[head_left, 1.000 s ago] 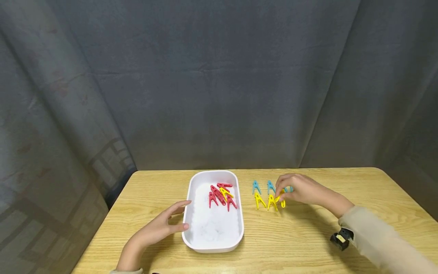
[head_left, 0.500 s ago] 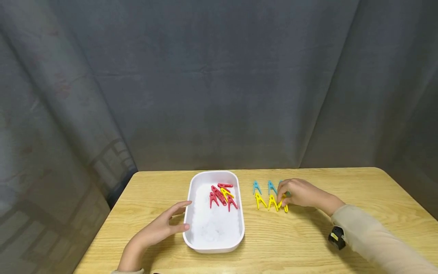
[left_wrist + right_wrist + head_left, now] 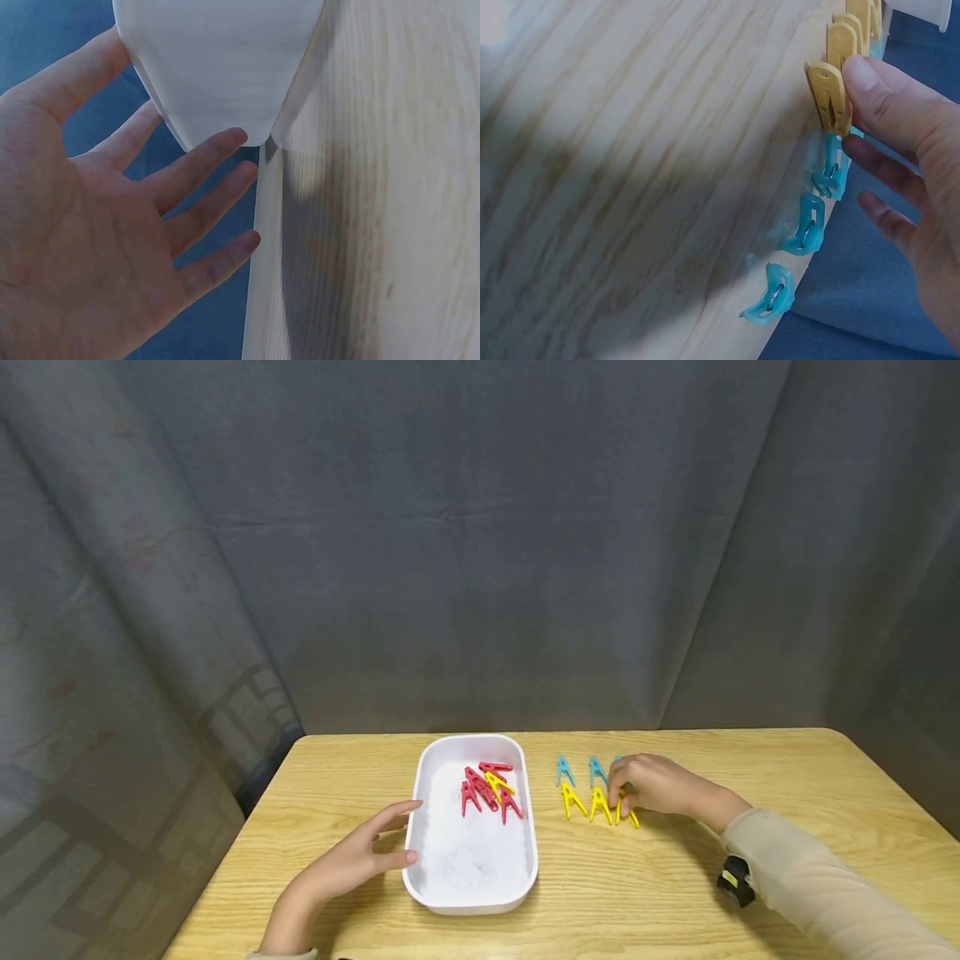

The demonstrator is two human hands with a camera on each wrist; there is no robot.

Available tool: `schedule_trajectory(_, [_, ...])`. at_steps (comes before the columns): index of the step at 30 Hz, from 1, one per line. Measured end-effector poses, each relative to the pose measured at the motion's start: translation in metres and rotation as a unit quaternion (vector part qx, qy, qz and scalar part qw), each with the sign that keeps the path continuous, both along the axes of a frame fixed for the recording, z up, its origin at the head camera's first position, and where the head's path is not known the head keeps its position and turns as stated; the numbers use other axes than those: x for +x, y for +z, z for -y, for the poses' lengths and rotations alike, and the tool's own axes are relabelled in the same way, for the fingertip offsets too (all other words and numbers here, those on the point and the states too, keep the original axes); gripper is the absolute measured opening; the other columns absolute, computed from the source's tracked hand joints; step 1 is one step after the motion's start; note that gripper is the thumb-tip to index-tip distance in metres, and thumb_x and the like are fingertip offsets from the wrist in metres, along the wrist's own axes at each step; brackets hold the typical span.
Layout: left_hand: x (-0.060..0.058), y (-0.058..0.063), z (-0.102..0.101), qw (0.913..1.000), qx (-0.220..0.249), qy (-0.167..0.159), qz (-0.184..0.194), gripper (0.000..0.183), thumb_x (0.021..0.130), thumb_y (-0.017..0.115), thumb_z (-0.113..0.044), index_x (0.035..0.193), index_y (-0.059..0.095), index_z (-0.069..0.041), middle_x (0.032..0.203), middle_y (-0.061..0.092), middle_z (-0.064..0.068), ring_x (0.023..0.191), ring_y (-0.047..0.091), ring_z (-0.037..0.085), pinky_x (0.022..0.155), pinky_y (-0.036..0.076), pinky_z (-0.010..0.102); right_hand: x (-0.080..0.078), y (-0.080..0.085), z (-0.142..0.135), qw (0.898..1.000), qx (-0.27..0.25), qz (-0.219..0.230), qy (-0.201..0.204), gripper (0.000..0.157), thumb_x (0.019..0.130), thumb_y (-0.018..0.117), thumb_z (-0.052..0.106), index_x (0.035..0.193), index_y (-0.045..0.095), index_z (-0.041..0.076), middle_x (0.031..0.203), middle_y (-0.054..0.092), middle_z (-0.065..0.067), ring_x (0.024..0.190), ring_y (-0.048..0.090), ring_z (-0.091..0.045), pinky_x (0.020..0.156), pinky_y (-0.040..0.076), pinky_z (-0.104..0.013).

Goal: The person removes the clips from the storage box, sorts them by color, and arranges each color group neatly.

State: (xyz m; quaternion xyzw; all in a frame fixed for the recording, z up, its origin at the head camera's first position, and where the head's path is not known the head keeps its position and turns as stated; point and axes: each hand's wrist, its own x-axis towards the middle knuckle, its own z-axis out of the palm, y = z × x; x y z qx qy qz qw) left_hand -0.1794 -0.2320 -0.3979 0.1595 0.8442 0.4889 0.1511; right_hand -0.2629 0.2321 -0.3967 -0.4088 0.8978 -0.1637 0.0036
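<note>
At the right end of a yellow row, my right hand (image 3: 660,787) pinches a yellow clothespin (image 3: 828,97) between thumb and fingers; its legs point toward the front of the table. Two more yellow clothespins (image 3: 601,807) lie to its left. Behind them runs a row of blue clothespins (image 3: 565,771), partly hidden by the hand. My left hand (image 3: 348,860) is spread at the left side of the white tray (image 3: 472,907), its fingertips and thumb at the rim. Inside the tray lie several red clothespins (image 3: 510,807) and a yellow one (image 3: 496,785).
Everything stands on a light wooden table (image 3: 675,893). A dark grey curtain (image 3: 480,568) hangs behind and to the sides. More blue clothespins (image 3: 804,225) show past my right hand in the right wrist view. A small black device (image 3: 736,881) sits at my right wrist.
My right hand has brought the third yellow clothespin down beside the other two, turning its legs toward the front. The left hand keeps its place at the tray.
</note>
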Motion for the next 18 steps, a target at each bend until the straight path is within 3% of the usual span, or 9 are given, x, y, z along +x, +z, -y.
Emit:
schedule_trajectory(10, [0.000, -0.001, 0.000, 1.0000, -0.002, 0.000, -0.003, 0.064, 0.092, 0.072, -0.026, 0.149, 0.043, -0.018, 0.150, 0.041, 0.019, 0.138, 0.035, 0.043, 0.106, 0.033, 0.063, -0.004, 0.005, -0.001, 0.999, -0.035, -0.004, -0.035, 0.016, 0.076, 0.083, 0.016, 0.089, 0.075, 0.021, 0.090, 0.066, 0.013, 0.077, 0.060, -0.003, 0.064, 0.053, -0.025])
schedule_trajectory(18, [0.000, -0.001, -0.001, 1.0000, -0.005, 0.002, -0.002, 0.064, 0.092, 0.071, -0.027, 0.149, 0.042, -0.019, 0.150, 0.041, 0.018, 0.138, 0.034, 0.043, 0.105, 0.032, 0.065, -0.005, 0.016, 0.013, 0.996, -0.058, 0.018, -0.058, 0.012, 0.083, 0.079, 0.017, 0.094, 0.076, 0.019, 0.096, 0.067, 0.011, 0.083, 0.062, -0.009, 0.070, 0.054, -0.032])
